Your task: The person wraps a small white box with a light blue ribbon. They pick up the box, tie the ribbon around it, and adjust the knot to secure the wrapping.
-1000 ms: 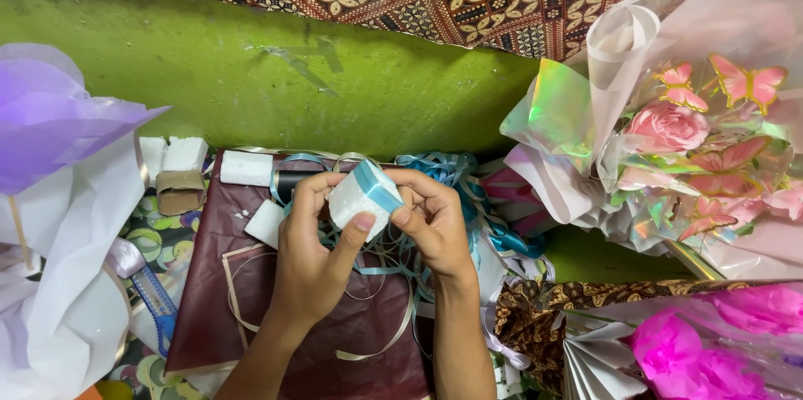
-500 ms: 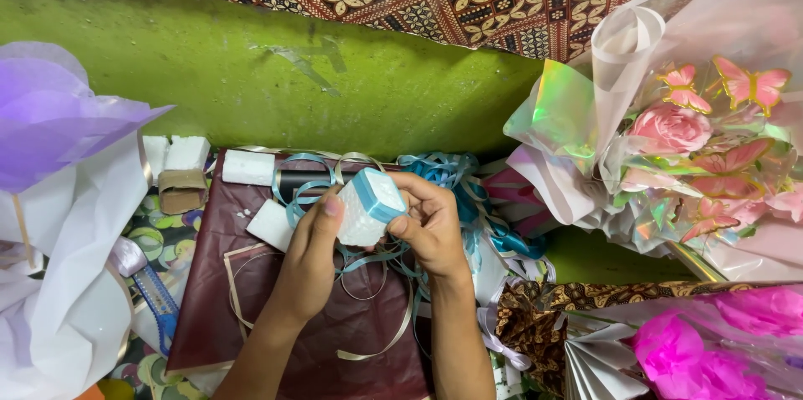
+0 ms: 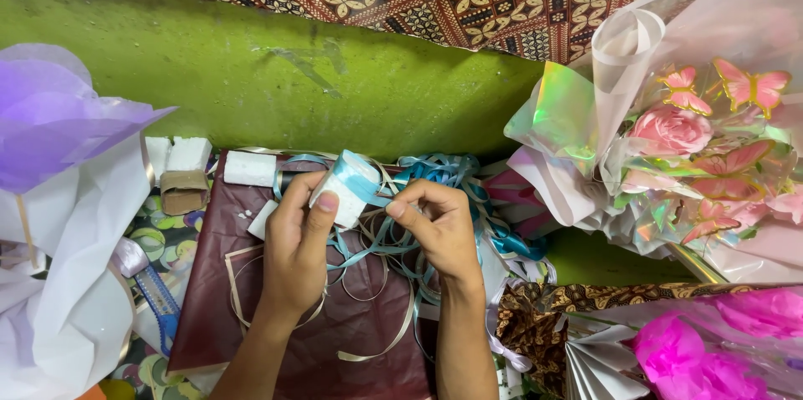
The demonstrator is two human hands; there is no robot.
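My left hand (image 3: 299, 243) grips a small white foam block (image 3: 341, 192) with light blue ribbon wound around it. My right hand (image 3: 437, 226) sits just to its right, fingers pinched on the light blue ribbon (image 3: 383, 196) that runs off the block. Both hands hover above a maroon sheet (image 3: 251, 308) strewn with a tangle of blue and cream ribbons (image 3: 393, 258).
A green wall (image 3: 251, 74) rises behind, with patterned cloth above. Pink rose bouquet (image 3: 677, 149) in iridescent wrap at right, magenta flowers (image 3: 711, 341) below it. Purple and white paper (image 3: 58, 199) at left. White foam pieces (image 3: 249, 168) and a small cardboard box (image 3: 184, 191) lie near the wall.
The foam block has tilted and shifted slightly right and up between the hands. My right hand has drawn away a little, holding the ribbon end out from the block.
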